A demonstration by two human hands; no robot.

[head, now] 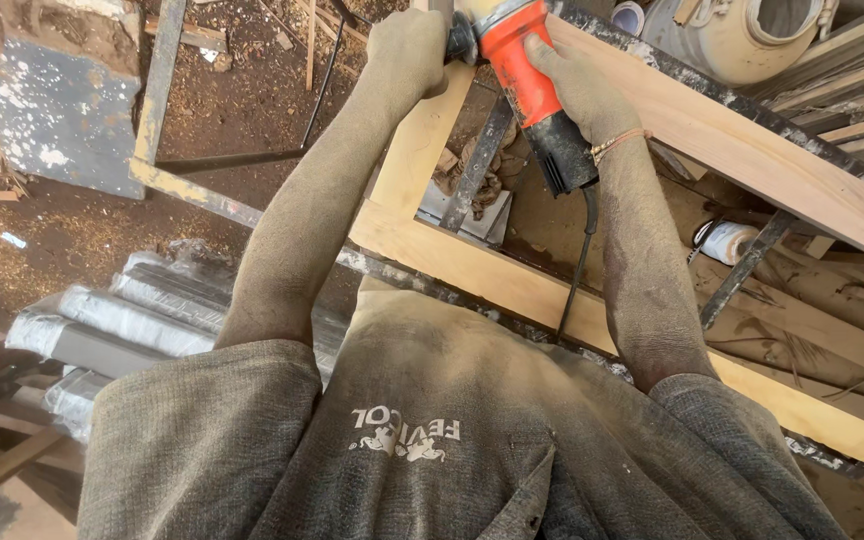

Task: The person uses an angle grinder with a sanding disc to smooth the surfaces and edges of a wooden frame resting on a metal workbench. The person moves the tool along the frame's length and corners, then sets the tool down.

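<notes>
Two dusty hands on an orange grinder (524, 60), left hand (407, 50) gripping its side handle, right hand (577, 85) clasping its body, white tape roll (727, 242) below.

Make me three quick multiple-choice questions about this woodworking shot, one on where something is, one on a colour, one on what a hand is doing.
1. Where does the wooden frame lie?
A. Below the arms
B. Against a wall
C. On a shelf

2. What colour is the power tool body?
A. Blue
B. Orange-red
C. Green

3. What is the right hand doing?
A. Hanging free
B. Holding a hammer
C. Gripping the tool

Answers: 1 A, the frame runs under both forearms. 2 B, its housing is orange-red with a black rear. 3 C, its fingers wrap the tool body, while the left hand holds the front.
</notes>
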